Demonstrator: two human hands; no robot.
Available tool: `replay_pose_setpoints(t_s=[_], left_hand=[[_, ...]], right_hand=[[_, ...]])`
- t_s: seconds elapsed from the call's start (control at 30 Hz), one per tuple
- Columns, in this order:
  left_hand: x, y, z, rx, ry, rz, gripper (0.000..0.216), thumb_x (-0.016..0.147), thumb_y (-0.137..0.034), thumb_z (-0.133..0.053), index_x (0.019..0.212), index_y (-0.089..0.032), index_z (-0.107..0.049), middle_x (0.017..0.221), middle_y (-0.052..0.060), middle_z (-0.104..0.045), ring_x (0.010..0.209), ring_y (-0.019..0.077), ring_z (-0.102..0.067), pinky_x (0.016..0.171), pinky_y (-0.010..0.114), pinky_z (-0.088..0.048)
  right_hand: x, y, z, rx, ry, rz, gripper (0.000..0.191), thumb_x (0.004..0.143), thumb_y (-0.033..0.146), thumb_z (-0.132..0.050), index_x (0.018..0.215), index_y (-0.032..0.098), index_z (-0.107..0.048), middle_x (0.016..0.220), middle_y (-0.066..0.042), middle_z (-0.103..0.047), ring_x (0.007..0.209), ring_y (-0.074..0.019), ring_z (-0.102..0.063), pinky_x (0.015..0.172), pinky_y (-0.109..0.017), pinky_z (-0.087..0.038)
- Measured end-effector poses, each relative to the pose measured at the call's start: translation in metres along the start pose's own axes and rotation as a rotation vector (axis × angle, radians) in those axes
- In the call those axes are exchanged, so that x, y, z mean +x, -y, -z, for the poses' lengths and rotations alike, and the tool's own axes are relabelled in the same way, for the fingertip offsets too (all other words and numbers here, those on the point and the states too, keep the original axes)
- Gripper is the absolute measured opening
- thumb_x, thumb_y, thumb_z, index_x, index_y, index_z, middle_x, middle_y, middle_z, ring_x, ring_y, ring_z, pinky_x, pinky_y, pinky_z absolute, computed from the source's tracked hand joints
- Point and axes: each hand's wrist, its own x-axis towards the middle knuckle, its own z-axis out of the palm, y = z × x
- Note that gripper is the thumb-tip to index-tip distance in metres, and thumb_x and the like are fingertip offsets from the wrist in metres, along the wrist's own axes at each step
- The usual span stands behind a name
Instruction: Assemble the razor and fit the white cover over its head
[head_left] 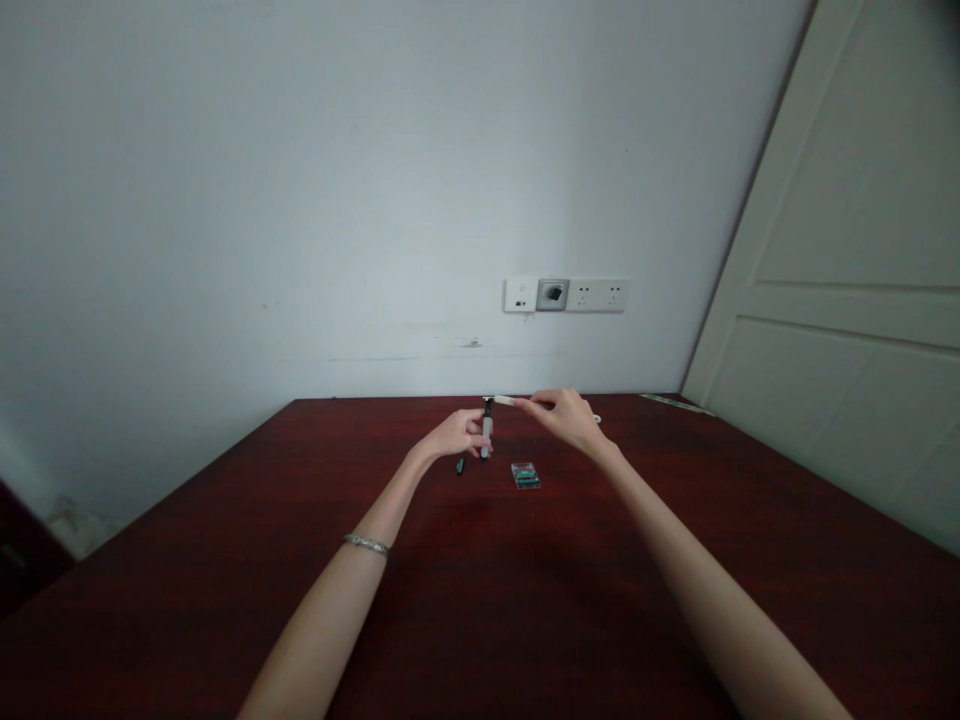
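Note:
My left hand [457,435] is closed around the grey handle of a razor [487,430], held upright with its dark neck and head at the top. My right hand [568,416] pinches a slim white brush-like tool [505,401]. The tool's pale end is at the razor's head; whether they touch I cannot tell. Its other end, with a small loop, pokes out behind my right hand. On the table below lie a small dark green piece like a razor cartridge [460,466] and a clear plastic case [526,476] with green pieces inside.
The dark red wooden table [480,600] meets a pale wall with sockets [598,295]. A flat printed strip [677,404] lies at the table's back right edge. A white panelled door [847,300] stands on the right.

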Motion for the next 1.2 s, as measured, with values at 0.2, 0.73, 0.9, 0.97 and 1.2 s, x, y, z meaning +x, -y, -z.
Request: replay_pose_setpoints(t_s=[0.2,0.73,0.9,0.97,1.2], left_hand=[[0.001,0.000,-0.002,0.034,-0.026,-0.007,0.028,0.069,-0.013,-0.060,0.095,-0.011,-0.049,0.066,0.006,-0.065,0.060,0.0155,-0.065,0.052,0.022,-0.049],[0.002,0.001,0.004,-0.005,-0.054,-0.037,0.023,0.069,-0.017,-0.061,0.086,-0.013,-0.046,0.069,0.005,-0.065,0.061,0.0142,-0.065,0.054,0.021,-0.049],[0.001,-0.001,0.000,0.014,-0.080,-0.022,0.022,0.070,-0.015,-0.060,0.086,-0.013,-0.046,0.066,0.005,-0.064,0.059,0.0147,-0.064,0.051,0.022,-0.049],[0.000,-0.003,-0.001,0.022,-0.082,-0.022,0.022,0.070,-0.015,-0.060,0.088,-0.012,-0.047,0.066,0.005,-0.064,0.059,0.0149,-0.064,0.051,0.022,-0.049],[-0.001,-0.005,-0.003,0.025,-0.082,-0.048,0.028,0.071,-0.015,-0.059,0.097,-0.012,-0.049,0.067,0.004,-0.063,0.060,0.0171,-0.064,0.052,0.025,-0.049]], right_hand=[[-0.001,0.010,-0.001,0.009,0.007,0.040,0.052,0.078,0.063,-0.042,0.073,0.021,-0.072,0.063,-0.004,-0.066,0.060,-0.0152,-0.055,0.054,-0.023,-0.028],[-0.002,-0.022,-0.003,0.413,0.032,-0.023,0.054,0.078,0.059,-0.043,0.059,0.013,-0.064,0.048,0.000,-0.048,0.049,-0.0107,-0.042,0.049,-0.023,-0.029],[-0.008,0.000,-0.020,0.825,0.167,-0.139,0.043,0.076,0.055,-0.048,0.071,0.014,-0.060,0.049,0.004,-0.041,0.040,-0.0066,-0.033,0.038,-0.020,-0.025],[-0.012,0.011,-0.025,0.983,0.231,-0.188,0.038,0.075,0.053,-0.051,0.080,0.016,-0.058,0.051,0.006,-0.040,0.038,-0.0049,-0.031,0.035,-0.018,-0.022],[-0.021,0.028,-0.036,1.157,0.318,-0.241,0.034,0.075,0.050,-0.054,0.085,0.018,-0.053,0.050,0.009,-0.038,0.034,-0.0027,-0.026,0.031,-0.014,-0.018]])
